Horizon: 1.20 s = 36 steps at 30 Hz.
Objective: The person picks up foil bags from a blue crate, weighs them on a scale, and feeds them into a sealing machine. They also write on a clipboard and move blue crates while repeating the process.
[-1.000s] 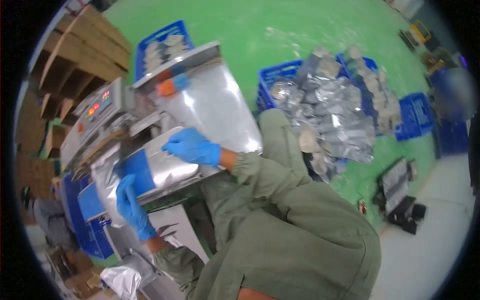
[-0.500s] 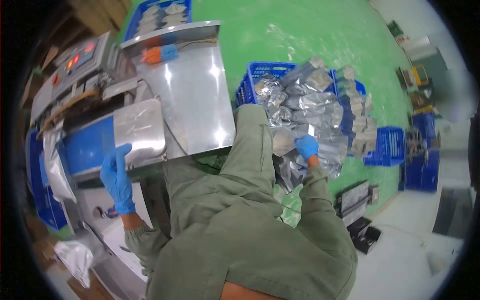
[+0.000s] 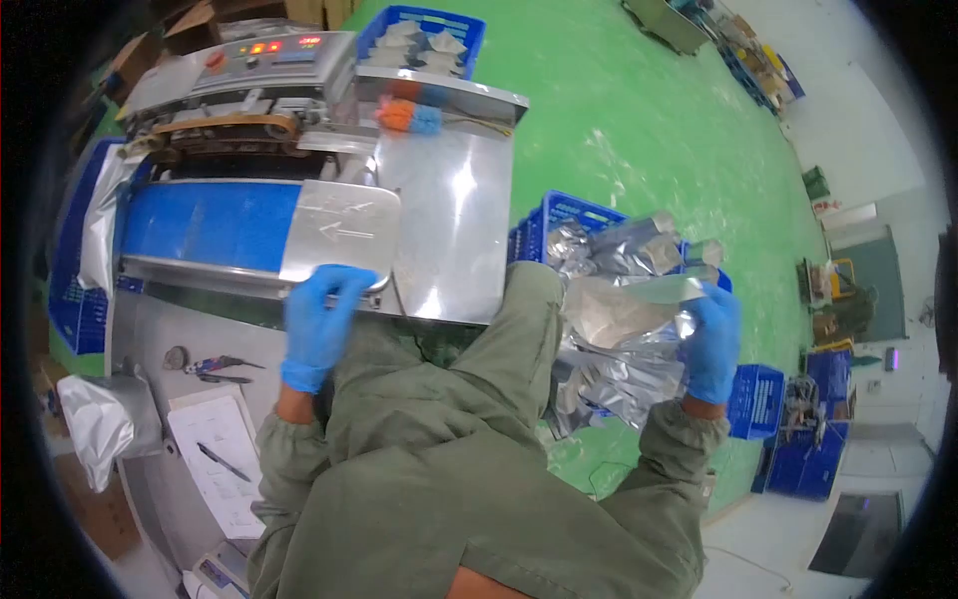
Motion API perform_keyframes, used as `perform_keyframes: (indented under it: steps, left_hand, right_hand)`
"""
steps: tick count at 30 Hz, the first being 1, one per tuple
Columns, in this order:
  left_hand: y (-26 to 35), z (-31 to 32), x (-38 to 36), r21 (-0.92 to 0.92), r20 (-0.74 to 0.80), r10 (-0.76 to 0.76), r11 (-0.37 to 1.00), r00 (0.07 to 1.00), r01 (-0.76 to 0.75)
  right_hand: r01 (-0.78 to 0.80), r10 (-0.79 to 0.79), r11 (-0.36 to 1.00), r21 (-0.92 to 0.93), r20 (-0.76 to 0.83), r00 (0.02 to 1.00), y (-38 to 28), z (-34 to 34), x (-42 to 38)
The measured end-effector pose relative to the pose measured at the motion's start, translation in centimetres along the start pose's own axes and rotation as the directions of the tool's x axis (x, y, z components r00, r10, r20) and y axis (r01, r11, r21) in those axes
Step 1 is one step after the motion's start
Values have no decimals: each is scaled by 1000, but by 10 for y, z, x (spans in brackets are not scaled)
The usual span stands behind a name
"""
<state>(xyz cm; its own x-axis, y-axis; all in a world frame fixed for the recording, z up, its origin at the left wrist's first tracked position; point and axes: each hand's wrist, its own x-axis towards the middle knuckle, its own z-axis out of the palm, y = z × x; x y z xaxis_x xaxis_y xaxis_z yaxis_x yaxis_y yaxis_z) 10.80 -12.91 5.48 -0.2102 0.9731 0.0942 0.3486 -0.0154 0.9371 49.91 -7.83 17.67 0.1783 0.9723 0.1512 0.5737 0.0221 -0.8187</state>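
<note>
My right hand [image 3: 714, 344], in a blue glove, grips a silver foil bag [image 3: 621, 311] by its right side. The bag is raised above other foil bags [image 3: 614, 384], piled in and over a blue crate [image 3: 584, 207]. My left hand [image 3: 324, 324], also gloved in blue, is at the front edge of the metal plate [image 3: 344, 230] beside the blue conveyor belt [image 3: 215, 225]. Its fingers are bent but apart, with nothing seen in them. Whether it touches the plate cannot be made out.
Behind the belt stands a sealing machine [image 3: 249, 75] with lit red displays. An orange and blue bundle [image 3: 407, 116] lies on the steel table [image 3: 454, 215]. Another crate [image 3: 469, 40] holds bags. Papers [image 3: 215, 454], a pen [image 3: 222, 461] and a foil bag [image 3: 110, 419] are at lower left.
My right hand has lifted a foil bag off the pile and moved right. My left hand has shifted right along the plate's front edge. The whole view has turned.
</note>
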Motion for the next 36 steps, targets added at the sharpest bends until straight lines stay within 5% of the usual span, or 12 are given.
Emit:
perform_keyframes:
  steps: [3, 5, 6, 8, 13, 15, 16, 20, 22, 30, 32, 36]
  left_hand:
    - [31, 15, 4, -144, 128, 196, 974, 972, -177]
    - [51, 11, 16, -155, 113, 383, 918, 917, -364]
    - [59, 8, 22, -117, 102, 382, 922, 919, -370]
    - [67, 2, 34, -337, -141, 429, 827, 892, -451]
    - [35, -42, 54, -323, -273, 371, 834, 888, -448]
    - [17, -53, 59, -360, -377, 112, 897, 919, -257]
    - [12, -55, 60, -341, -394, 136, 897, 909, -282]
    - [13, -49, 57, -442, -439, 124, 832, 890, -334]
    - [19, -45, 58, -484, -456, 132, 793, 880, -370]
    - [15, -63, 91, -376, -696, 109, 787, 710, -489]
    - [10, -74, 101, -345, -678, 62, 853, 732, -391]
    - [2, -74, 124, -305, -607, -7, 926, 794, -225]
  right_hand:
    - [1, 2, 983, 185, -18, 1000, -55, 2, -4]
    - [644, -694, 628, -438, 60, 717, -74, 11, -3]
    - [658, -704, 635, -405, 48, 709, -83, 21, -2]
    - [641, -634, 734, -225, 112, 765, -106, 46, 4]
    - [659, -671, 741, 127, 177, 720, -127, 145, 12]
    - [-116, -358, 713, 691, 501, 788, -114, 190, 19]
    - [-384, -260, 618, 686, 639, 724, -119, 200, 21]
    - [-145, -452, 363, 920, 310, 836, -116, 205, 3]
    - [585, -582, 689, 428, -153, 798, -96, 215, 7]
    - [632, -607, 729, 265, -178, 775, -78, 260, 4]
    - [336, -394, 651, 681, -76, 916, -73, 265, 3]
    - [122, -233, 646, 754, 43, 971, -70, 264, 5]
